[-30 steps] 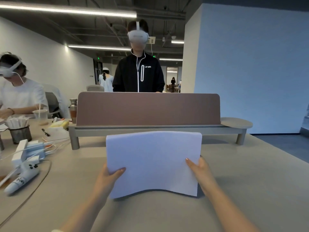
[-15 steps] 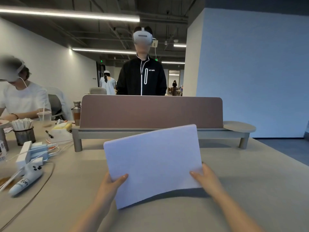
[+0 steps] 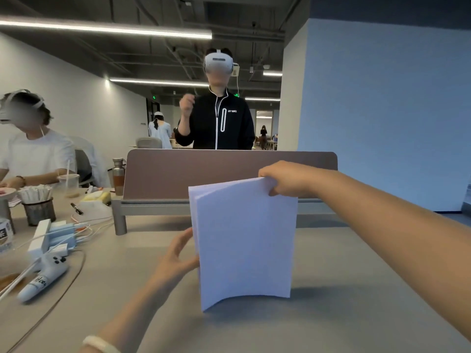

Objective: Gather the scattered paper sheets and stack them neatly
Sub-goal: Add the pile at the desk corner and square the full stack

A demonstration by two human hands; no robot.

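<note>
A stack of white paper sheets (image 3: 244,240) stands upright on its short edge on the beige table (image 3: 344,314), bowed slightly at the bottom. My right hand (image 3: 283,178) grips the stack's top right corner from above. My left hand (image 3: 178,253) lies against the stack's left edge at mid height, fingers extended along the sheets. Along the upper left edge the sheets show as slightly fanned layers.
A brown desk divider (image 3: 229,171) on a grey shelf stands just behind the stack. At the left lie a white controller (image 3: 43,278), cables and a charger block (image 3: 51,238), a pen cup (image 3: 38,207), a bottle (image 3: 118,175). One person stands behind the divider, another sits at the left.
The stack was held flat and wide by both lower corners; it has been turned upright onto its short edge. My right hand moved to the top corner, my left to the side edge.
</note>
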